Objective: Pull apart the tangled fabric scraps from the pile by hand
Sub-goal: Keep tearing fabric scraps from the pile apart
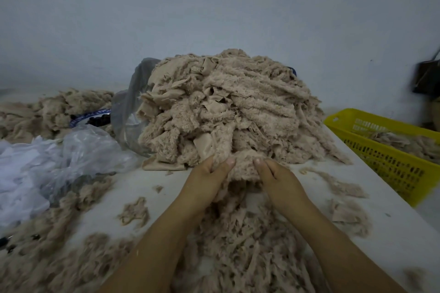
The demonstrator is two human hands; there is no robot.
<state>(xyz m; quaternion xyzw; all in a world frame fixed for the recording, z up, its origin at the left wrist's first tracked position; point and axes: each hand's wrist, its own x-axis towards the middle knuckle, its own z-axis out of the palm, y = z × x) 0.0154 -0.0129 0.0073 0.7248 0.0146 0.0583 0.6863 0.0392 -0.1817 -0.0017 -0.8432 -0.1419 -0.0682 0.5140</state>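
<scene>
A big pile of beige fuzzy fabric scraps is heaped on the white table in front of me. At its near foot both hands hold one fluffy clump of scraps. My left hand grips the clump's left side, thumb on top. My right hand grips its right side, thumb pressed into the fluff. The two thumbs are a short gap apart. Loose shredded scraps lie under and between my forearms.
A yellow perforated basket holding some scraps stands at the right. Clear and white plastic bags lie at the left, with another scrap heap behind them. Small tufts dot the table. A pale wall rises behind.
</scene>
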